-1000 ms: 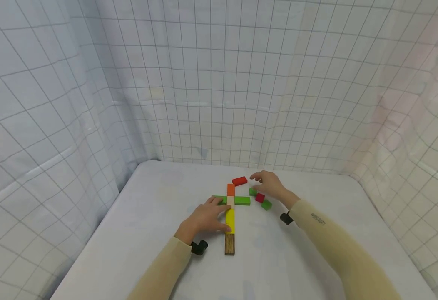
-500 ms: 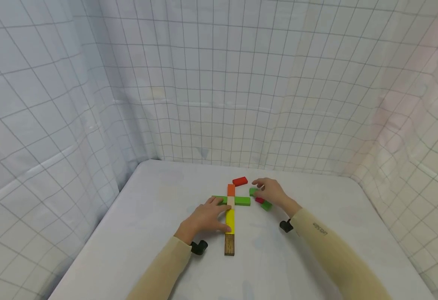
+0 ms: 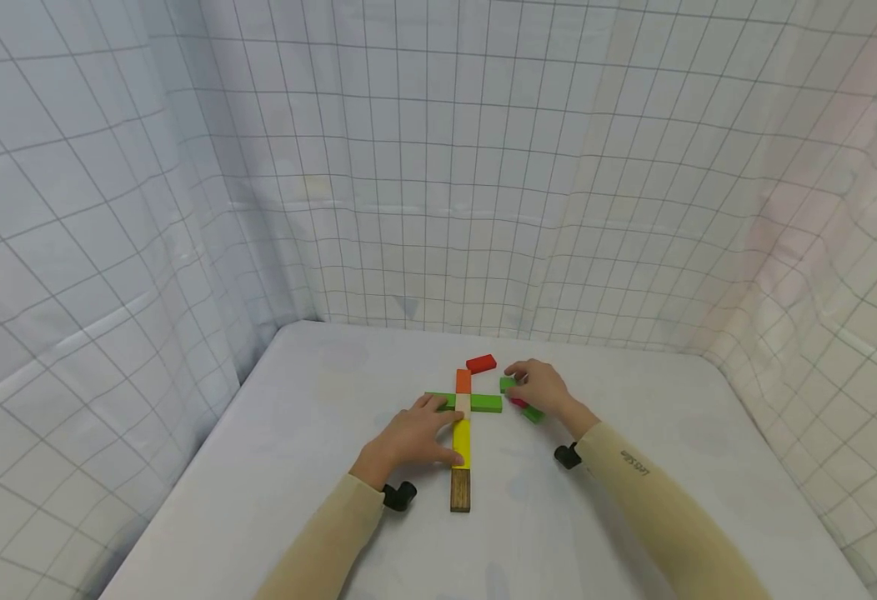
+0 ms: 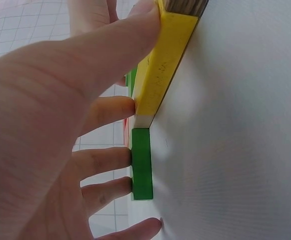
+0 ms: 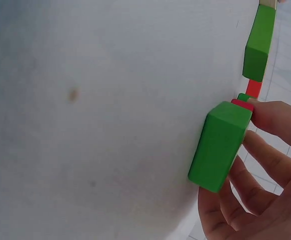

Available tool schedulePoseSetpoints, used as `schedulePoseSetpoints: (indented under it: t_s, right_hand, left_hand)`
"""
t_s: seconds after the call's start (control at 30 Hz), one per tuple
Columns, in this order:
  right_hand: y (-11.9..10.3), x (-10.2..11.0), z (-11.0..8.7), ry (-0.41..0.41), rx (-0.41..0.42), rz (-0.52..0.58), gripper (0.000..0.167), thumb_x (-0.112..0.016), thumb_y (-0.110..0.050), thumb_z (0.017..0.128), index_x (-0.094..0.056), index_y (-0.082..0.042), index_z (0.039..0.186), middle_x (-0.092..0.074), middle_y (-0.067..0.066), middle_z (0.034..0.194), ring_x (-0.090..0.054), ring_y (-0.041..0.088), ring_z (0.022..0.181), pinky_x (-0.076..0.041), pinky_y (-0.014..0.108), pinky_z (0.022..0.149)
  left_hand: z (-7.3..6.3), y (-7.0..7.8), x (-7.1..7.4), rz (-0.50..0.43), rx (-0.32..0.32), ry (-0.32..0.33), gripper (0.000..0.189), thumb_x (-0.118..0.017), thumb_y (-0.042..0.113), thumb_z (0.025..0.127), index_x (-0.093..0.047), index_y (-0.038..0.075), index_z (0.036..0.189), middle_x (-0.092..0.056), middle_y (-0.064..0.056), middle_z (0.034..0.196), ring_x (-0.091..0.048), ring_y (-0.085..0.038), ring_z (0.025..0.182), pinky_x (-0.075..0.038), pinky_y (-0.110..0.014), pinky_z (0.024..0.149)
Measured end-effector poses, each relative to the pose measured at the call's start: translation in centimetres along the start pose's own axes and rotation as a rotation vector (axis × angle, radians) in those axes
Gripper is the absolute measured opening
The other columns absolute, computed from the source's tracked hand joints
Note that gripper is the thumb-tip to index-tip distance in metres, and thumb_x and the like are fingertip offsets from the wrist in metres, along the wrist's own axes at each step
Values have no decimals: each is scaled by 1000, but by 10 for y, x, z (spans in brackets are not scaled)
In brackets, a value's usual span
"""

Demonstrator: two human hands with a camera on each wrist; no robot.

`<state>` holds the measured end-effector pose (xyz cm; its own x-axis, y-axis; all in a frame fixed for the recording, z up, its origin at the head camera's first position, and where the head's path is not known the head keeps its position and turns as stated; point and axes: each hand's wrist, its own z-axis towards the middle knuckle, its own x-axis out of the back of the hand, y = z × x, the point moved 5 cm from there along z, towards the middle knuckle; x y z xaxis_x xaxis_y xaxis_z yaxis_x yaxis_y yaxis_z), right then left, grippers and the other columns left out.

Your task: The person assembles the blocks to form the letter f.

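My left hand (image 3: 412, 433) lies spread along a row of flat blocks. Its thumb touches the yellow block (image 4: 165, 60), the forefinger reaches where yellow meets a pale block (image 3: 463, 403), and two more fingertips touch a green block (image 4: 142, 165). A matching green block (image 3: 487, 403), an orange block (image 3: 463, 381) and a brown wood-grain block (image 3: 460, 490) complete a cross shape. My right hand (image 3: 543, 387) hovers over loose blocks, thumb tip at the small crimson block (image 5: 242, 104). Its other fingers pass behind a green block (image 5: 218, 145); another green block (image 3: 507, 385) sits under the forefinger.
A loose red block (image 3: 481, 364) lies at an angle beyond the orange one. White cloth covers the table (image 3: 318, 400), and gridded white curtains (image 3: 438, 167) hang behind it and on both sides.
My right hand has come slightly down and nearer, now covering part of the crimson block and the near green block. The left hand and the cross of blocks have stayed put.
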<state>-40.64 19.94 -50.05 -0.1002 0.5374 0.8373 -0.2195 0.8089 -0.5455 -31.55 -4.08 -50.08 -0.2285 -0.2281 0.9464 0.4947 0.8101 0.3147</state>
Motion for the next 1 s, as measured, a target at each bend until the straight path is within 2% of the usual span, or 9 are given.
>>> schedulePoseSetpoints:
  t_s: [0.27, 0.5, 0.67, 1.0]
  right_hand:
    - [-1, -3, 2, 4, -50, 4, 32, -77, -24, 87, -74, -15, 117, -64, 4, 108, -59, 22, 96, -52, 38, 82]
    - [0, -3, 3, 10, -57, 1, 30, -77, -23, 86, -75, -14, 115, -64, 3, 105, -58, 22, 94, -52, 38, 81]
    - [3, -5, 3, 13, -59, -4, 30, -77, -24, 86, -75, -14, 114, -63, 3, 104, -58, 21, 92, -52, 38, 79]
    - [4, -5, 3, 20, -61, 8, 29, -78, -25, 86, -75, -15, 113, -62, 2, 103, -58, 20, 92, -51, 37, 78]
  left_hand:
    - [-2, 2, 2, 0, 1, 8, 81, -76, 65, 79, -55, 25, 146, -37, -10, 157, -32, -31, 144, -40, -58, 104]
    - [-3, 3, 3, -2, 0, 10, 82, -76, 65, 79, -55, 25, 147, -37, -9, 157, -32, -30, 143, -40, -57, 104]
    - [-4, 3, 2, -3, 5, -7, 83, -75, 66, 79, -54, 25, 148, -36, -10, 158, -32, -31, 144, -39, -58, 105]
    - [-5, 5, 1, 20, 5, -39, 95, -75, 72, 73, -48, 25, 151, -32, -8, 160, -25, -32, 147, -37, -60, 107]
